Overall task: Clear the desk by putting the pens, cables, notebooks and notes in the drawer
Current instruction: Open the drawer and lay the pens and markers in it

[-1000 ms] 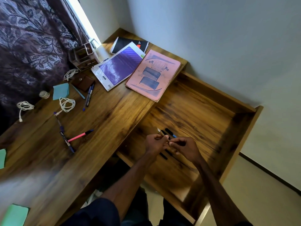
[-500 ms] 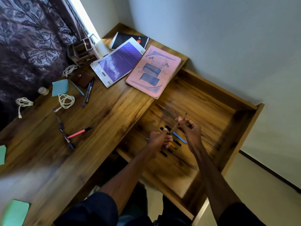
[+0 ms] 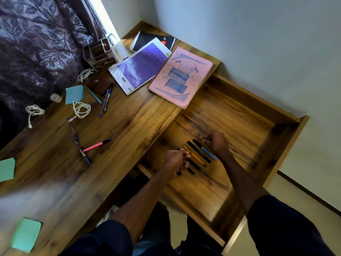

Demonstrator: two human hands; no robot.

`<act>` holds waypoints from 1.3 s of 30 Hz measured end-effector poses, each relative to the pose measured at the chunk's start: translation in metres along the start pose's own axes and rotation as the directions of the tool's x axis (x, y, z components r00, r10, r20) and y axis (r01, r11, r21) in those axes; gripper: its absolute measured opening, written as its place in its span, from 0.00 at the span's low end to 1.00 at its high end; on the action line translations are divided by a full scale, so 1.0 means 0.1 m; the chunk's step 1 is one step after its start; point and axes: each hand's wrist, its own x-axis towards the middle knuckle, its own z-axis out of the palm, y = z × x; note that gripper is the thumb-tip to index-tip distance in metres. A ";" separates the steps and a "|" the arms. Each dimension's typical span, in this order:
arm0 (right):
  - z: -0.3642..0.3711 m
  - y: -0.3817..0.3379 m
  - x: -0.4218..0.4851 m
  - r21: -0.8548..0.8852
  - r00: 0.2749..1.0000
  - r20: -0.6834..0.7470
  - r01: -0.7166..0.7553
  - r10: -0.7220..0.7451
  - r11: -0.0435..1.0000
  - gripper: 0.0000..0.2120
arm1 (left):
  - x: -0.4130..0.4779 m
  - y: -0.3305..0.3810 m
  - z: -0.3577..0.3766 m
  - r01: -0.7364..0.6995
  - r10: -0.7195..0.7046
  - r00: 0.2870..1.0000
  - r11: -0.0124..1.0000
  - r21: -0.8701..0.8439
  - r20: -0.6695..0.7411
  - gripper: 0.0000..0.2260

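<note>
wood-grain desk [image 3: 129, 126], filling the left and centre of the frame; its drawer [image 3: 258, 100] stood open at centre right.

hands, both over the drawer, lower centre:
- left hand [image 3: 177, 159]: fingers curled tight round dark pens [image 3: 191, 171], whose black ends stuck out below the fist.
- right hand [image 3: 216, 142]: just right of the left, fingertips pinched together on a thin pen [image 3: 201, 135], blurred, its tip pointing to upper left.

drawer floor, between the hands, lying side by side on a diagonal:
- black pen [image 3: 198, 151]
- blue-barrelled pen [image 3: 209, 154]
- orange pen [image 3: 196, 157]

desk top, left of the drawer:
- pink pen [image 3: 96, 144], centre left, beside two dark blue pens [image 3: 81, 150] laid end to end.
- pair of blue pens [image 3: 106, 100] and a light blue pen [image 3: 94, 95], higher up, near a brown pouch [image 3: 99, 84].
- three coiled white cables: one mid-left [image 3: 82, 109], one at the far left edge [image 3: 34, 111], one by the pouch [image 3: 84, 74].
- blue notes [image 3: 74, 94], upper left; green notes at the left edge [image 3: 7, 169] and lower left corner [image 3: 25, 234].
- pink notebook [image 3: 181, 76], top centre, its corner overhanging the drawer; purple notebook [image 3: 140, 65] to its left, partly covering a black notebook [image 3: 153, 41] behind.
- desk organiser [image 3: 99, 52] and a small tape roll [image 3: 55, 97], along the patterned curtain [image 3: 36, 43].
</note>
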 end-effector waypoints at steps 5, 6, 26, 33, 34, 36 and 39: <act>0.09 0.02 0.03 -0.115 0.998 0.059 -0.006 0.013 0.993 0.05 | 0.02 -0.04 -0.09 -0.002 0.002 1.000 1.000 0.011 -0.012 0.10; 0.11 0.02 0.03 -0.121 0.998 0.059 -0.017 0.024 0.992 0.06 | 0.03 -0.04 -0.11 -0.003 0.003 1.000 1.000 0.014 -0.015 0.10; 0.34 -0.33 -0.28 0.039 0.964 -0.250 0.109 -0.096 0.993 0.10 | -0.07 0.05 -0.41 -0.141 0.136 0.989 0.985 0.100 0.058 0.13; 0.56 -1.33 -0.71 0.156 0.881 -0.390 0.349 -0.267 0.924 0.08 | -0.32 0.37 -0.97 -0.422 0.418 0.906 0.878 0.226 0.070 0.14; 0.59 -1.48 -0.74 0.150 0.875 -0.382 0.376 -0.297 0.914 0.08 | -0.33 0.45 -1.06 -0.430 0.436 0.899 0.872 0.232 0.025 0.14; 0.69 -1.81 -0.79 0.131 0.871 -0.335 0.421 -0.360 0.898 0.10 | -0.36 0.58 -1.32 -0.435 0.461 0.884 0.871 0.230 -0.072 0.13; 0.88 -2.28 -0.86 0.137 0.852 -0.275 0.494 -0.446 0.858 0.09 | -0.40 0.74 -1.81 -0.462 0.498 0.857 0.857 0.228 -0.136 0.11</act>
